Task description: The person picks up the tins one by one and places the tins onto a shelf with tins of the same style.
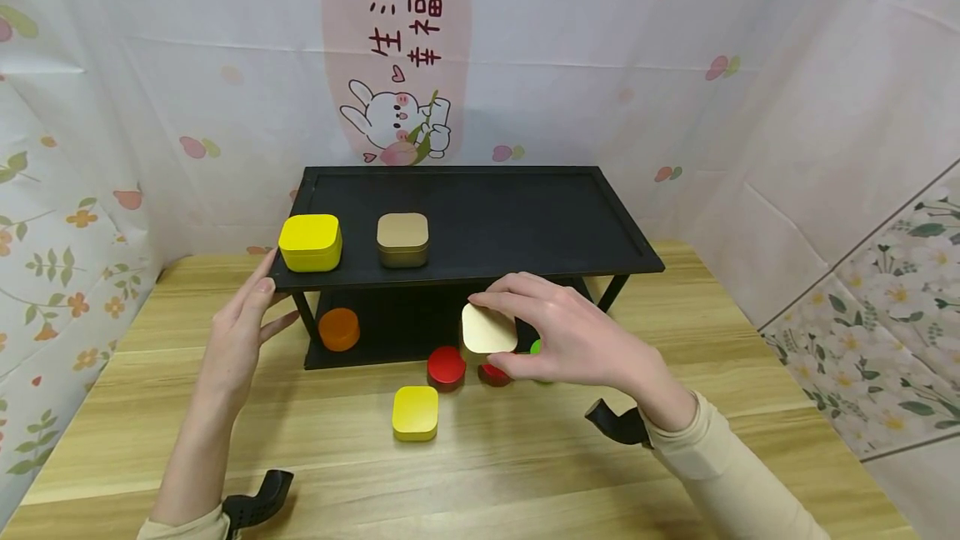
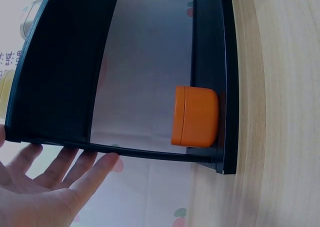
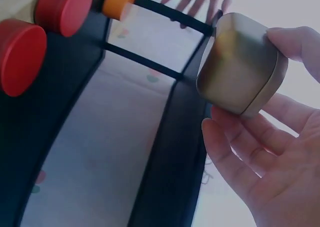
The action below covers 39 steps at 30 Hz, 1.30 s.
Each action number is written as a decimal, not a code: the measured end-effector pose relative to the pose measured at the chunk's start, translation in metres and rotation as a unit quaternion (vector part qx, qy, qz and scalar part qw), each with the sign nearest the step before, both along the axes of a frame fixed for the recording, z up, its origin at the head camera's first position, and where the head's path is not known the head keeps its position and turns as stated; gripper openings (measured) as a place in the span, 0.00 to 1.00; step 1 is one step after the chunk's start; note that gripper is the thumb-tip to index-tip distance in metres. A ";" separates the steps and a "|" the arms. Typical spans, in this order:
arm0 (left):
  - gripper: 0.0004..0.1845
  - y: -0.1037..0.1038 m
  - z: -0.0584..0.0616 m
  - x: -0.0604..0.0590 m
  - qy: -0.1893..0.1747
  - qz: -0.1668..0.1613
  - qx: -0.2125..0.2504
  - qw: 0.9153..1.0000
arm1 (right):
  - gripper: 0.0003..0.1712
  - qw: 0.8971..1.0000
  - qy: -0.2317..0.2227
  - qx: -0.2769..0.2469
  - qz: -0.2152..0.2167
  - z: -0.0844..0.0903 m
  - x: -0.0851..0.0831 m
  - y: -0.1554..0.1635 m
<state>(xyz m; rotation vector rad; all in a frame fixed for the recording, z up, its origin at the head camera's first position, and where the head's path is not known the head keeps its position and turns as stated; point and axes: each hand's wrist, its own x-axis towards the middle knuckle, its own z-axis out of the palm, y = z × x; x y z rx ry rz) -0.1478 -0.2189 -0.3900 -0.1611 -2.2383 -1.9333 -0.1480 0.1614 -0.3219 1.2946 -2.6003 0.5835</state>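
Note:
My right hand [image 1: 558, 332] grips a gold square tin [image 1: 489, 330] between thumb and fingers, raised in front of the black two-tier shelf [image 1: 480, 223]. The right wrist view shows the tin [image 3: 242, 67] tilted, with its lid seam visible. At the shelf's left front corner, my left hand [image 1: 236, 332] touches the side with thumb and fairly straight fingers. A yellow tin [image 1: 311, 244] and another gold tin [image 1: 402, 240] stand on the top tier. An orange tin [image 2: 196, 117] sits on the lower tier, at its left end.
Before the shelf on the wooden table [image 1: 337, 473] are a yellow square tin [image 1: 416, 413] and two red round tins, one [image 1: 446, 368] in plain view, the other [image 1: 496, 375] partly hidden. A green item [image 1: 536, 347] is mostly behind my right hand. Patterned cloth [image 1: 225, 107] hangs behind.

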 end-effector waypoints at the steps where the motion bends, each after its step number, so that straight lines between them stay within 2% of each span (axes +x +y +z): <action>1: 0.28 0.000 0.000 0.000 0.000 0.000 0.001 1.000 | 0.31 1.000 0.001 0.000 -0.001 0.002 0.000 0.000; 23: 0.28 -0.001 -0.001 0.000 0.008 -0.009 0.019 1.000 | 0.30 1.000 0.009 -0.020 0.012 0.038 -0.024 0.005; 39: 0.28 -0.001 0.000 0.000 0.000 -0.001 0.007 1.000 | 0.31 0.999 -0.032 -0.012 -0.008 0.053 -0.055 0.008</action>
